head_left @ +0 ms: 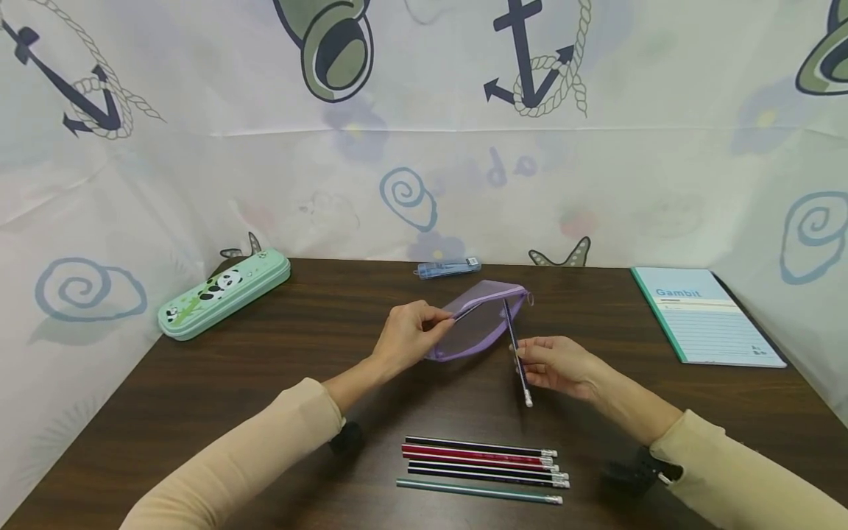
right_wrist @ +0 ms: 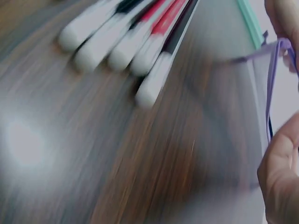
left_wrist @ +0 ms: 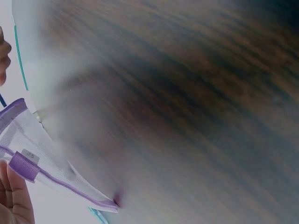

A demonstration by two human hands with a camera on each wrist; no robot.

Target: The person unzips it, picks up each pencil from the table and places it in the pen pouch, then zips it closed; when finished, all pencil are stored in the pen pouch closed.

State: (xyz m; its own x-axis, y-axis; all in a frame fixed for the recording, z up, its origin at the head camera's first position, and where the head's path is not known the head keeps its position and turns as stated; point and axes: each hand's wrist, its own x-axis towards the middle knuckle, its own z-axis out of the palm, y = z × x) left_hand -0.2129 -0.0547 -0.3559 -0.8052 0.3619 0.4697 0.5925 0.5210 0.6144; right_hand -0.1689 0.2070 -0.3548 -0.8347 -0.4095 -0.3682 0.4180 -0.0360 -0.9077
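Head view: the pouch (head_left: 486,291), purple-edged and of translucent mesh, lies tilted near the middle of the table (head_left: 199,375), its mouth parted and turned toward the wearer. The left hand (head_left: 414,331), at the pouch's left side, pinches the rim between thumb and fingers, the grip closed upon it. The right hand (head_left: 556,366), just to the right of and nearer than the pouch, holds a dark pencil (head_left: 523,381) in a closed pinch of thumb and fingers; its far end reaches into the pouch's mouth, while its white eraser end points toward the wearer. A thin dark line beside the left fingertips may be another pencil within the pouch, though the mesh obscures it.

Nearer the wearer than the pouch, and well apart from it, lies a row of pencils, eraser ends to the right: black (head_left: 473,445), red, black and, nearest, green (head_left: 477,491). Behind the pouch rests a blue item (head_left: 449,269); to its far left, a mint case (head_left: 225,294) with pandas; to its far right, a notebook (head_left: 715,324) marked "Gambit". A printed cloth (head_left: 457,73) hangs beyond the pouch.
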